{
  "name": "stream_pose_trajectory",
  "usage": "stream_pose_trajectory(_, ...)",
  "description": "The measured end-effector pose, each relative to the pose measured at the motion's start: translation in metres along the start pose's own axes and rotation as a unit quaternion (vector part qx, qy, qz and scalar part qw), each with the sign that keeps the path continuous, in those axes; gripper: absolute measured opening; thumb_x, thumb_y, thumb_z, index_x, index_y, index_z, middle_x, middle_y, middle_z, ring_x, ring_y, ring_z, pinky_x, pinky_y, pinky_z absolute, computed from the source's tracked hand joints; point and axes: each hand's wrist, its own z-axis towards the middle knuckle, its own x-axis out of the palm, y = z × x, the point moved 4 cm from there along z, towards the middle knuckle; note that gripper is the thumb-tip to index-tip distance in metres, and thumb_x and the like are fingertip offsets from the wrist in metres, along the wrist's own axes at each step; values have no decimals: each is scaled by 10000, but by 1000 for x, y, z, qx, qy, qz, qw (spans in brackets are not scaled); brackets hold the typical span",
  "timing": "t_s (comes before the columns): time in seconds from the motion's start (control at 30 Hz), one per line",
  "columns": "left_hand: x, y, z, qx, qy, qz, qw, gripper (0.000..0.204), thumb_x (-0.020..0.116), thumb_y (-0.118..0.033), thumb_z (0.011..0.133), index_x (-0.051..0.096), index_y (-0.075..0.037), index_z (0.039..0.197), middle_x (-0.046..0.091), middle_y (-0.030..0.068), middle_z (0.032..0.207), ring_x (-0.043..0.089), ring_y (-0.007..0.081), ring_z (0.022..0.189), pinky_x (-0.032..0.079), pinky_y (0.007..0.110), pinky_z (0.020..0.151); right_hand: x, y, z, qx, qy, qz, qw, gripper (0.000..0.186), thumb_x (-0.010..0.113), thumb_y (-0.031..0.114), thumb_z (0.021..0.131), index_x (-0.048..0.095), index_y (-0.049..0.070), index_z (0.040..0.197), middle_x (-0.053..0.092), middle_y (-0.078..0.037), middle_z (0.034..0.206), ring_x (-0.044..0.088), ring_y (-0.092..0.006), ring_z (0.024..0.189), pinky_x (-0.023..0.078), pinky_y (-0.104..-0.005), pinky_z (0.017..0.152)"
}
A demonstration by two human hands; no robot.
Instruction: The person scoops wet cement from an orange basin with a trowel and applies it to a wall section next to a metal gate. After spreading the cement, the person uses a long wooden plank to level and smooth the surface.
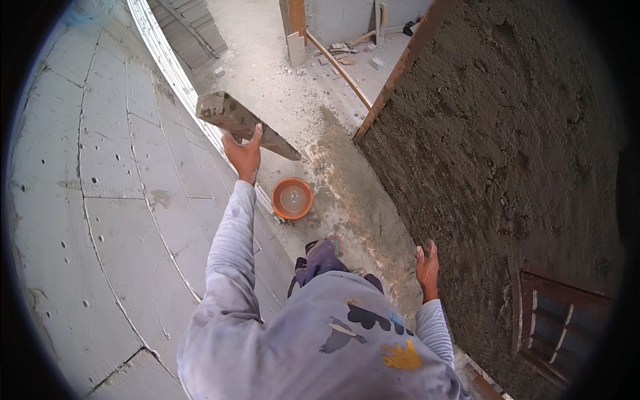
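Observation:
My left hand (244, 157) is raised in front of me and closed round a grey-brown, mortar-stained wooden board (257, 131), which is held up off the floor. My right hand (427, 268) is beside the rough, dark, freshly plastered wall (493, 167) on my right. Its fingers are apart and nothing shows in them. I cannot tell whether it touches the plaster. Below the board, on the floor, an orange round basin (292, 199) holds some cloudy liquid.
To my left runs a pale block wall (113, 220) with small holes and joints. A wooden frame edge (400, 70) borders the plaster. Rubble (343, 52) and a slanting timber strip (339, 70) lie ahead. At lower right, a brown window frame (560, 320) is set in the wall.

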Motion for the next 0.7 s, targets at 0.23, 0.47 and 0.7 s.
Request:
stream_pose_trajectory(0.23, -91, 156, 11, -153, 47, -63, 985, 446, 874, -268, 946, 671, 31, 1208, 734, 105, 1187, 673, 201, 1026, 543, 370, 946, 64, -162, -87, 126, 85, -11, 988, 598, 649, 380, 1042, 559, -20, 1477, 723, -304, 1280, 699, -428, 1193, 521, -484, 1080)
stream_pose_trajectory(0.47, -134, 230, 62, -427, 128, -137, 885, 614, 651, -349, 1051, 502, 1, 1533, 455, 151, 1635, 360, 311, 1549, 426, 504, 1212, 64, -127, -156, 176, 28, 74, 981, 578, 621, 464, 1034, 658, -20, 1347, 753, -289, 1193, 716, -457, 1143, 543, -510, 1034)
stream_pose_trajectory(0.7, -113, 204, 67, -492, 44, -151, 856, 560, 624, -332, 1028, 579, -45, 1507, 625, 140, 1475, 553, 307, 1389, 485, 483, 1167, 88, -155, -230, 264, -25, 160, 951, 513, 614, 453, 1044, 680, 32, 1330, 747, -262, 1218, 711, -449, 1154, 541, -513, 1025)
